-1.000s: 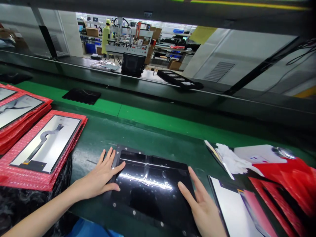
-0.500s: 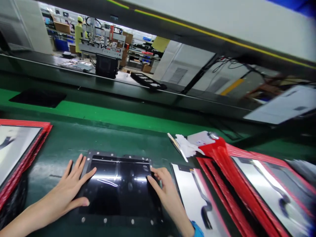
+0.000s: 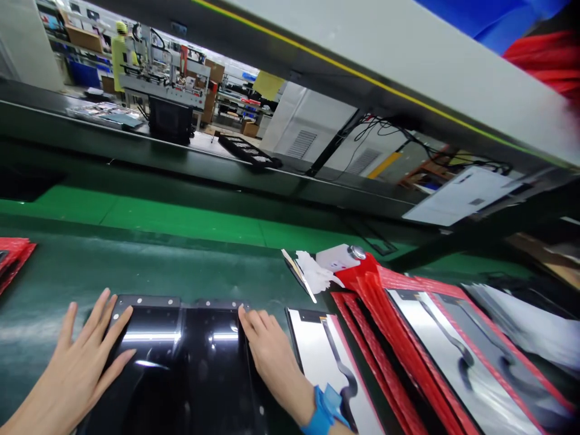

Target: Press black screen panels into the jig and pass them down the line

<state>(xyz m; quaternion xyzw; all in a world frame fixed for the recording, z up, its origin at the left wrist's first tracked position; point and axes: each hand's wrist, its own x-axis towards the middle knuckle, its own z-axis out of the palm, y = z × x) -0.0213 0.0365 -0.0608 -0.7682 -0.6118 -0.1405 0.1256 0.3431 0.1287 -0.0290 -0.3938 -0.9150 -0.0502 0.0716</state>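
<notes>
A glossy black panel (image 3: pixel 212 368) with pale round dots along its dark border lies in front of me on the green bench; its near part runs out of the picture. My left hand (image 3: pixel 86 356) is open, its fingers spread and resting on the panel's left edge. At the far right corner, my right hand (image 3: pixel 272 350) is closed, with fingertips gripping the panel's edge. A blue band (image 3: pixel 322 411) circles my right wrist. Just right of that hand lies a silver-backed display panel (image 3: pixel 312 338) with a dark flex cable.
Red wrapping sleeves (image 3: pixel 385 338) and more silver display panels (image 3: pixel 435 338) lie at right. White tissue (image 3: pixel 312 272), a thin stick and a white bottle (image 3: pixel 339 257) stand behind. Red-wrapped pieces (image 3: pixel 13 257) sit at far left. An overhead shelf (image 3: pixel 362 36) crosses above; a person in yellow is far off.
My view has shifted right, so the bench things appear farther left. My right hand's fingers have drawn together at the panel's far right corner. My left hand stays spread along its left edge.
</notes>
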